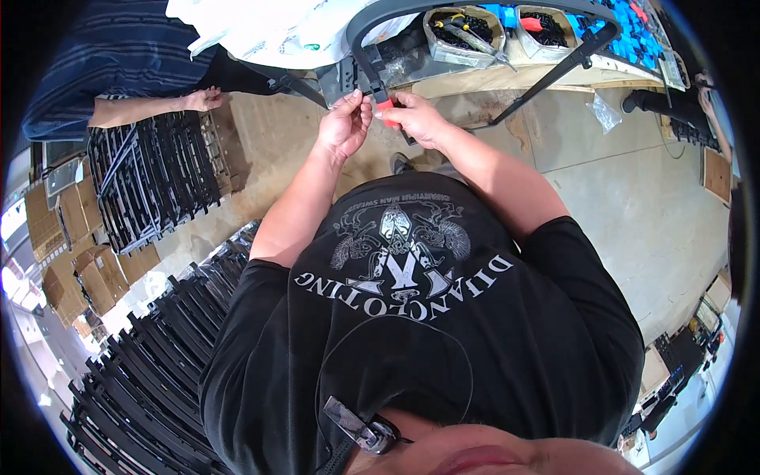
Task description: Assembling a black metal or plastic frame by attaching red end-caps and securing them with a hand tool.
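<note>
My right hand (420, 119) is closed, thumb and fingers gripping a small red block-like piece (387, 112) at the corner of a large black frame (546, 83). Close beside it, my left hand (345, 127) is pinched together at the same corner. Its fingertips nearly meet the red piece, and whatever small thing they may hold is hidden. The frame is a thin, bent plastic-looking trim that leans over the bench edge, one corner pointing down towards me.
Boxes of small black parts (463, 38) stand on the bench, with yellow-and-black pliers (455, 24) in one. Blue pieces (641, 36) lie farther right. Stacked black trims (154, 170) stand at left, near another person's hand (204, 99). A clear plastic bag (605, 113) lies on the floor.
</note>
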Demonstrator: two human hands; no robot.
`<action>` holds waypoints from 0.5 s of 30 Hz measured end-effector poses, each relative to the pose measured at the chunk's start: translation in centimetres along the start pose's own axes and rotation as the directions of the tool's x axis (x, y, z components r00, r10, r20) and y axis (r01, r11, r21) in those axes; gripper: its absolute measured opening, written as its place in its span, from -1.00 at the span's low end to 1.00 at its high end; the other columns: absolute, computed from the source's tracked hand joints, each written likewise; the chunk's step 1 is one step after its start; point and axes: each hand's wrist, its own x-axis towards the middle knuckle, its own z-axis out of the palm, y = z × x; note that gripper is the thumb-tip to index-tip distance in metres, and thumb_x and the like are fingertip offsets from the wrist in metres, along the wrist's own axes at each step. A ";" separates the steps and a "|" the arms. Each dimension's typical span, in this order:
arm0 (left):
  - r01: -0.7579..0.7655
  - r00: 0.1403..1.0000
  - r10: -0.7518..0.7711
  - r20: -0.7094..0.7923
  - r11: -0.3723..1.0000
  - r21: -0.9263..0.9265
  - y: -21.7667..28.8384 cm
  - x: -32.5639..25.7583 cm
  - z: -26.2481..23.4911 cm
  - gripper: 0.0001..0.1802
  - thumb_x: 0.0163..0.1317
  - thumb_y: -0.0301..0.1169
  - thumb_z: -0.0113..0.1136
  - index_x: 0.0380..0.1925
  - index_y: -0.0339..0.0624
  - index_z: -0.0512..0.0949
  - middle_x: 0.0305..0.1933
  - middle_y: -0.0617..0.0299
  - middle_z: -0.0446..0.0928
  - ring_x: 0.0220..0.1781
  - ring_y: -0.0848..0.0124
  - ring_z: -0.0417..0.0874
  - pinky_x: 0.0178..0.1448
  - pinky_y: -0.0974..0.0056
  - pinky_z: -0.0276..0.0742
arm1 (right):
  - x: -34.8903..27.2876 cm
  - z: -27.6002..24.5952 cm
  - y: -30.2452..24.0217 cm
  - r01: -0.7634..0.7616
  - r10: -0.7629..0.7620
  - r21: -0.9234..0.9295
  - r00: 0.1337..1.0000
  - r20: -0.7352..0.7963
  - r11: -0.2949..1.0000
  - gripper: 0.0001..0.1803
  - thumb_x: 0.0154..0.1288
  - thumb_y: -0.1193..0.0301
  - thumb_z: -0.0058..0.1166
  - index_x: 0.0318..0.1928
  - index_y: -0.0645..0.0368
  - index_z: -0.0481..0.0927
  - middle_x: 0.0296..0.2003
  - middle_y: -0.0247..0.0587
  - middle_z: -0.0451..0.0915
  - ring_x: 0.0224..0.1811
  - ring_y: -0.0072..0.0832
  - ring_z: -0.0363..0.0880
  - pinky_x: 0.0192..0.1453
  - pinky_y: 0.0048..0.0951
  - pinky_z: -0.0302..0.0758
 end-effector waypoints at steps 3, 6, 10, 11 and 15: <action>0.008 1.000 -0.009 0.017 0.996 0.088 0.1 0.6 0.4 -0.89 0.42 -0.41 0.24 -0.28 -0.20 0.55 -0.31 0.20 0.64 -0.37 0.51 0.60 -0.29 0.46 0.58 | 0.4 0.2 0.0 0.071 -0.074 -0.040 0.992 -0.102 0.997 -0.59 0.18 0.26 0.40 -0.02 0.20 0.66 -0.23 -0.31 0.66 -0.26 -0.64 0.52 -0.19 -0.52 0.44; 0.046 0.995 -0.058 0.082 0.989 0.138 0.5 0.8 0.5 -0.87 0.41 -0.37 0.26 -0.29 -0.17 0.57 -0.33 0.25 0.62 -0.43 0.55 0.52 -0.37 0.46 0.46 | 0.3 -0.2 0.0 0.068 -0.068 -0.014 0.997 -0.026 0.998 -0.61 0.20 0.26 0.37 -0.03 0.20 0.68 -0.23 -0.31 0.68 -0.26 -0.65 0.54 -0.20 -0.54 0.44; -0.049 0.983 0.136 -0.126 0.845 0.532 0.0 0.6 1.1 -0.78 0.40 -0.24 0.29 -0.24 -0.18 0.62 -0.33 0.30 0.61 -0.46 0.56 0.46 -0.40 0.46 0.38 | -0.5 -0.3 -0.3 -0.027 0.029 0.126 0.999 -0.014 0.992 -0.67 0.24 0.26 0.32 -0.06 0.18 0.69 -0.24 -0.33 0.68 -0.26 -0.66 0.55 -0.20 -0.54 0.45; -0.095 0.939 0.295 -0.179 0.720 0.687 -0.6 0.5 1.6 -0.72 0.40 -0.20 0.29 -0.19 -0.22 0.64 -0.31 0.30 0.62 -0.45 0.54 0.49 -0.37 0.44 0.41 | -0.4 -0.5 -0.2 -0.032 0.033 0.123 0.999 -0.006 0.992 -0.69 0.26 0.26 0.31 -0.06 0.17 0.70 -0.23 -0.34 0.68 -0.26 -0.65 0.55 -0.20 -0.54 0.45; -0.110 0.845 0.504 -0.179 0.491 0.864 -3.0 -0.5 3.3 -0.63 0.40 -0.25 0.26 0.00 -0.37 0.63 -0.21 0.14 0.68 -0.29 0.36 0.64 -0.18 0.30 0.57 | 0.2 -1.1 1.1 -0.004 0.002 0.175 1.000 0.010 0.985 -0.72 0.30 0.26 0.27 -0.07 0.13 0.71 -0.25 -0.37 0.67 -0.28 -0.64 0.55 -0.22 -0.55 0.44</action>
